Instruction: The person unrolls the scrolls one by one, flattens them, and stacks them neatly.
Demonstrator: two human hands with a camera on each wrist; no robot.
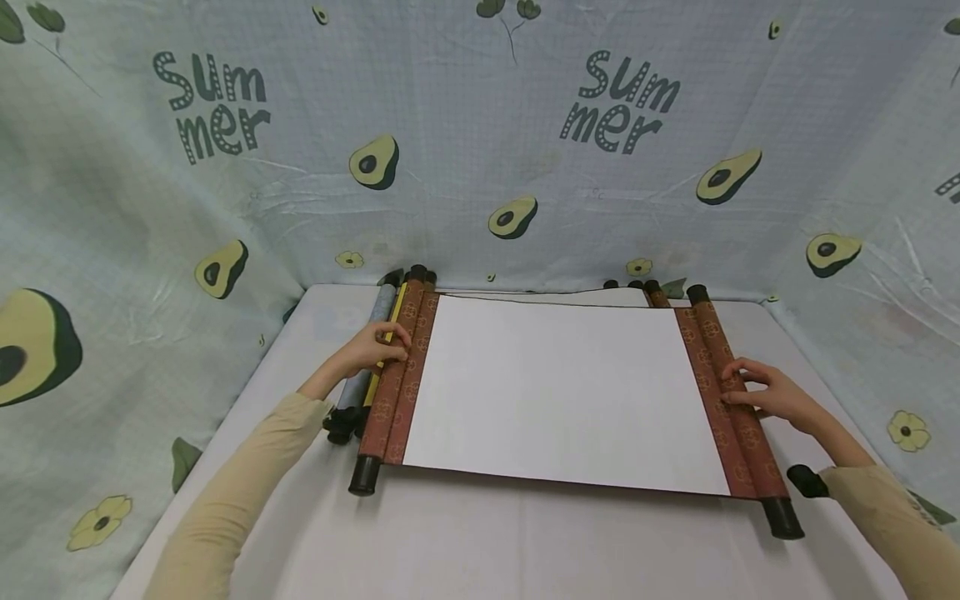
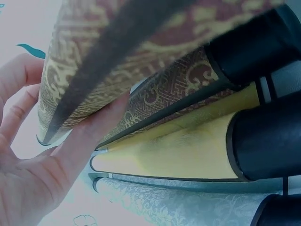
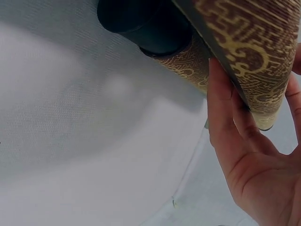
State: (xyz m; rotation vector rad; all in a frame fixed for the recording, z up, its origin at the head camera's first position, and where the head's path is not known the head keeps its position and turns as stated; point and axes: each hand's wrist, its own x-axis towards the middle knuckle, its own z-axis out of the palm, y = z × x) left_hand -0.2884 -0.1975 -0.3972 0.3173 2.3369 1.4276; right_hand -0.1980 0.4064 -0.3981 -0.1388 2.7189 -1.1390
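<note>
A hanging scroll (image 1: pixel 562 392) is spread sideways, its blank white sheet between two red-brown rollers with gold patterns and black end knobs. My left hand (image 1: pixel 375 346) grips its left roller (image 1: pixel 385 417); in the left wrist view the thumb lies underneath and the fingers on the far side. My right hand (image 1: pixel 772 396) holds the right roller (image 1: pixel 752 442) between thumb and fingers. In the right wrist view that roller (image 3: pixel 256 52) crosses the palm side, partly hiding the fingers. The scroll's near edge seems raised, with a shadow below.
Left of the scroll lie a yellow rolled scroll (image 2: pixel 174 150) and a pale grey-blue one (image 2: pixel 188 202). Another patterned scroll (image 2: pixel 174 89) lies under the held one, its white sheet (image 1: pixel 585 297) showing behind. An avocado-printed cloth (image 1: pixel 450 108) hangs around the white table (image 1: pixel 525 550).
</note>
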